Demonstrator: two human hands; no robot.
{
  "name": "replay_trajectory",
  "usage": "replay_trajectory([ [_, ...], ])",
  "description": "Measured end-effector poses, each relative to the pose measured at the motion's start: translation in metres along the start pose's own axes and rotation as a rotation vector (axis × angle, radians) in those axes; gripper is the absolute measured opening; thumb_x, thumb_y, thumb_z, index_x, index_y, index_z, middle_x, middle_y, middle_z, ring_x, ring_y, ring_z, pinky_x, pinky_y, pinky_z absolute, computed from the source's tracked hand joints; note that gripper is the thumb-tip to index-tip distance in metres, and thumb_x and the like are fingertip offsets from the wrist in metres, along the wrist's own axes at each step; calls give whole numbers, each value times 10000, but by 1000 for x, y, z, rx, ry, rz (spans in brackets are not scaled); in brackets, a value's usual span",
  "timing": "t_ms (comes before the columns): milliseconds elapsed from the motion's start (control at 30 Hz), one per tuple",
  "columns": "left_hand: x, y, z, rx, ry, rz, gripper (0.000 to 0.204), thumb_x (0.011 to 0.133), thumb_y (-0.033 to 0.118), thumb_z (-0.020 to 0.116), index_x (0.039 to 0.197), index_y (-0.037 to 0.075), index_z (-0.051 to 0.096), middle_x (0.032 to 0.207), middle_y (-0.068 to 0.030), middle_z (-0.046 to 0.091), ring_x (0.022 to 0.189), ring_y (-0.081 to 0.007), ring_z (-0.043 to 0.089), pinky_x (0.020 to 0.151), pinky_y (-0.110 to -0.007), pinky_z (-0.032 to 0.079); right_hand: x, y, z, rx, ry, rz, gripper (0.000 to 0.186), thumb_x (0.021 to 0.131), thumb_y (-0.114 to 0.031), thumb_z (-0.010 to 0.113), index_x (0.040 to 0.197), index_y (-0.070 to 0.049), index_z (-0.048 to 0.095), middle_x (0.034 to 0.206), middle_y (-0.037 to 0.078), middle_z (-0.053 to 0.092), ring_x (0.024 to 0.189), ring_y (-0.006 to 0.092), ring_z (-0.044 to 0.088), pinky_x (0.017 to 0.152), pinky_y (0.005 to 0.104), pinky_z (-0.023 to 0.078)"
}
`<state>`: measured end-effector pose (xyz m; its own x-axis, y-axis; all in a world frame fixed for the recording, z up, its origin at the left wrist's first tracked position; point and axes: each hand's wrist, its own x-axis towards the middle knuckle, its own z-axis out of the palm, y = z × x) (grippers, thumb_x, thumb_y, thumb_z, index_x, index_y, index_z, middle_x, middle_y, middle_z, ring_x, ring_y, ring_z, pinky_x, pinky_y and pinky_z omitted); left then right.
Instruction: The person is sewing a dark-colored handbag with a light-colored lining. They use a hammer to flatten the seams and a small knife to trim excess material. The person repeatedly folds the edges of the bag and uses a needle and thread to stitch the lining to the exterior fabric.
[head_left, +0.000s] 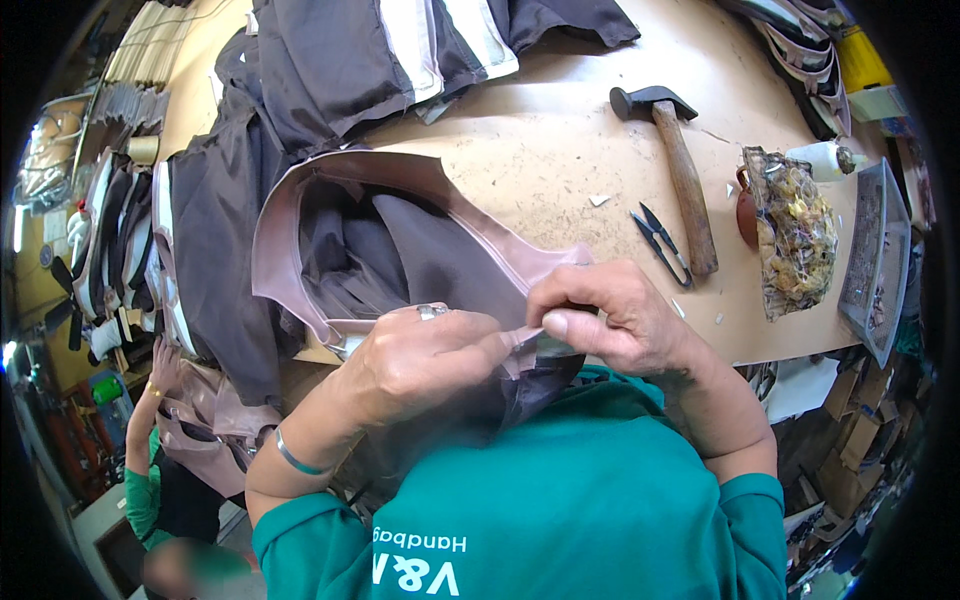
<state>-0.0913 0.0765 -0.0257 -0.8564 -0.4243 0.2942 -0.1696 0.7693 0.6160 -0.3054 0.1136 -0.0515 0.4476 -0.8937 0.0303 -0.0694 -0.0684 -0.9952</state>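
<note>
Pink bag [276, 240], dark-lined, mouth open, at the near edge of the bench [540, 130]

Far left: co-worker's hand [165, 370], beside a crumpled pink piece [205, 390], smooth-faced.

Dark panels [225, 260]: limp cloth, loosely creased, some with flat white bands.

Bag: pink rim leather-like, bowed into an arch and drawn to a point at right; lining [415, 240] dark, faintly glossy, in soft folds. Near edge lifted before the wearer's torso.

Left hand [415, 350]: grasping the bag's near edge, fingers bent over it; thumb mostly hidden. Best used, in judgement, as a steady anchor, keeping the layers level.

Edge strip [522, 342]: narrow, pale pink, pliant. Short, even pinches advisable; a hard pull would probably ripple it.

Right hand [615, 310]: thumb and forefinger pinching the same edge. Light tension, with fingertips close to the left's, should stop the layers creeping.

Snips [662, 243]: black, slender, pointed.

Hammer [685, 180]: dark metal head, worn wooden handle.

Scrap pad [797, 235]: rough block, matted, stringy top.

Basket [863, 333]: grey, long, straight-rimmed.
</note>
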Motion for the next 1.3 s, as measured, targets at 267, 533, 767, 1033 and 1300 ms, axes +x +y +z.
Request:
replay_trajectory([
  [267,4,2,3,53,-26,87,172,669,54,622,831,16,578,708,-66,560,522,-160,545,458,-265,453,5,-4,0,-32,-150,126,190,819,-181,590,803,4,628,655,97,606,606,155,578,568,267,448],
  [533,12,7,-5,-268,-155,-414,133,799,130,616,760,6,593,682,-107,619,585,-225,615,498,-274,469,2,-2,5,-57,-93,87,93,771,-90,599,774,0,622,605,86,579,532,144,558,506,263,429],
  [767,13,9,-14,-332,-301,-552,119,817,109,558,857,35,642,698,-96,609,585,-244,596,526,-296,457,-1,6,11,-60,-21,1,125,770,-130,631,778,-6,619,658,78,600,596,139,591,524,259,445],
  [1033,13,11,-25,-400,-281,-638,125,798,91,570,863,15,645,734,-113,624,620,-233,617,564,-286,471,-9,2,2,-16,73,-136,223,684,-4,645,888,-53,571,751,74,581,720,233,592,639,314,464],
  [1300,9,8,-18,-467,-248,-705,149,838,130,544,863,14,634,681,-123,613,594,-225,611,555,-281,462,-13,8,10,-294,128,-365,297,636,27,628,909,-73,570,703,57,553,644,219,560,606,328,432],
])
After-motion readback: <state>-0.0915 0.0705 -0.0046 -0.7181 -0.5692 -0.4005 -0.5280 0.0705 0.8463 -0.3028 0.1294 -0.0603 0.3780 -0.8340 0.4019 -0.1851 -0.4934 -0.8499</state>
